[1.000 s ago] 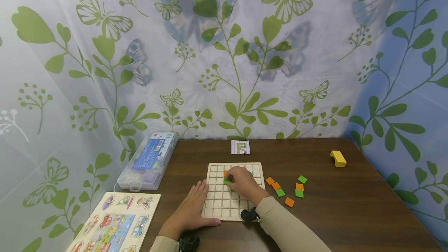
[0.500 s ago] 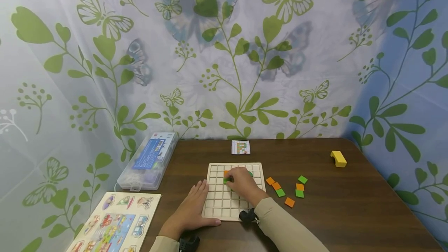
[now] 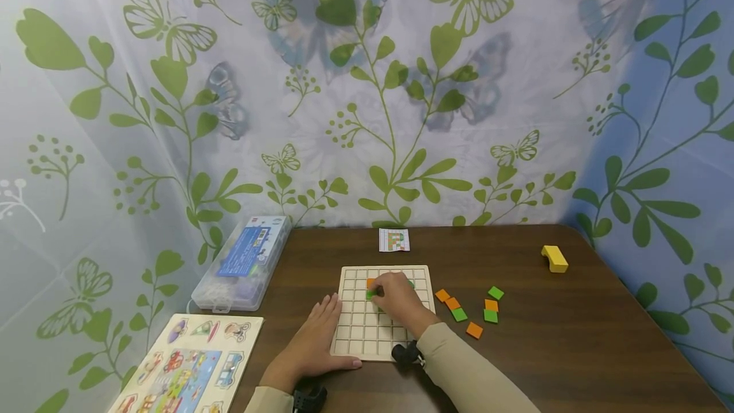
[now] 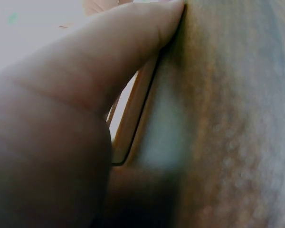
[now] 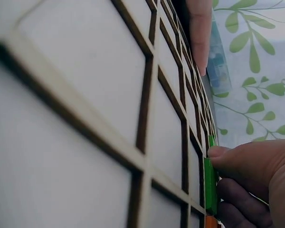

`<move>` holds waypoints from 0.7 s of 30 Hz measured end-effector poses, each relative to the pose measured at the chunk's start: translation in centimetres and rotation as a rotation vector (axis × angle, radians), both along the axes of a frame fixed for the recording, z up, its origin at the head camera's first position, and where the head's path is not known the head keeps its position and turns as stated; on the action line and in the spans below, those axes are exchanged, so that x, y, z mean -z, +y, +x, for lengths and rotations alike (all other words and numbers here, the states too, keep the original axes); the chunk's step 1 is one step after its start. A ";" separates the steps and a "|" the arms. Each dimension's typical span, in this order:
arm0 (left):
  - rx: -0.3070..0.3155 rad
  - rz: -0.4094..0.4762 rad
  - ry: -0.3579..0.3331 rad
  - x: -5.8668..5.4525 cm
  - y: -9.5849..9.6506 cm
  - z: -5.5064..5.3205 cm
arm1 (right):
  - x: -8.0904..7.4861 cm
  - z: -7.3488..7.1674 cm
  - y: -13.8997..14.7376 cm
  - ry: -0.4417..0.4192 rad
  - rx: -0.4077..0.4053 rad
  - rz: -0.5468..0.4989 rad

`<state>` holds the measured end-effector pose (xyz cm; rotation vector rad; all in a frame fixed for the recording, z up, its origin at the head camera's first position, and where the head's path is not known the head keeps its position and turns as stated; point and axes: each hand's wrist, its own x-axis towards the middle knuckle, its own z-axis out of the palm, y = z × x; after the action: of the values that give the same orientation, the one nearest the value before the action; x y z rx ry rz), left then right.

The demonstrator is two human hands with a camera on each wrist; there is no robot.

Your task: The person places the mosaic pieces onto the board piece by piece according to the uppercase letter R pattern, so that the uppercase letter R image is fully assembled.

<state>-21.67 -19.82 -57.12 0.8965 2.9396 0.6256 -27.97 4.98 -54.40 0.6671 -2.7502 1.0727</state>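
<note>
A pale wooden grid board point(image 3: 357, 331) lies on the brown table in the head view. My right hand point(image 3: 398, 298) is over its upper middle, with thumb and curled fingers pinching a green square tile point(image 5: 210, 187). Above that tile, an orange tile point(image 3: 370, 283) sits in the grid. Some green at the far side of the hand peeks past the knuckles; the rest beneath is covered. My left hand point(image 3: 312, 343) lies flat at the board's left edge, fingers straight and thumb along the near edge. In the left wrist view, the thumb point(image 4: 128, 38) runs beside the board's rim.
Several loose orange and green tiles, such as an orange tile point(image 3: 474, 330), lie right of the board. A small printed pattern card point(image 3: 394, 240) is behind it. A yellow block point(image 3: 554, 259) lies far right. Left stand a clear plastic case point(image 3: 243, 266) and a picture puzzle point(image 3: 189, 368).
My right hand stays at the green tile, its fingers shifting only slightly. The left hand keeps its place on the board's edge.
</note>
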 end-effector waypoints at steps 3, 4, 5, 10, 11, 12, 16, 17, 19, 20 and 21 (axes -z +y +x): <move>0.002 0.000 0.000 0.0 0.0 0.0 | 0.0 0.0 0.1 -0.016 -0.001 -0.004; 0.004 0.000 0.001 0.0 0.0 -0.1 | 0.0 0.0 0.1 -0.021 -0.003 -0.008; 0.004 -0.002 0.003 0.0 0.0 -0.1 | 0.1 -0.1 0.1 -0.026 -0.007 -0.013; 0.004 0.004 0.003 0.0 0.0 0.0 | 0.1 0.0 0.5 -0.033 -0.036 -0.039; 0.003 0.004 0.001 0.0 0.1 0.1 | 0.1 0.1 0.6 -0.032 -0.039 -0.040; 0.003 0.007 0.000 0.0 0.1 0.1 | 0.1 0.1 0.8 -0.031 -0.043 -0.041; 0.001 0.004 0.001 0.0 0.1 0.1 | 0.0 0.3 1.5 -0.013 -0.048 -0.032; 0.002 0.004 0.003 0.1 0.1 0.1 | -0.1 0.3 1.7 -0.004 -0.050 -0.032; 0.002 0.003 0.007 0.1 0.1 0.1 | -0.2 0.3 2.1 0.004 -0.053 -0.036; 0.000 0.000 0.006 0.1 0.1 0.1 | -0.3 0.4 2.4 -0.002 -0.052 -0.042; -0.001 -0.003 0.005 0.2 0.0 0.0 | -0.3 0.4 2.6 -0.005 -0.051 -0.048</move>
<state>-21.62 -19.80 -57.30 0.8980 2.9452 0.6192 -27.60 7.61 -54.07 0.7326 -2.7160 1.1485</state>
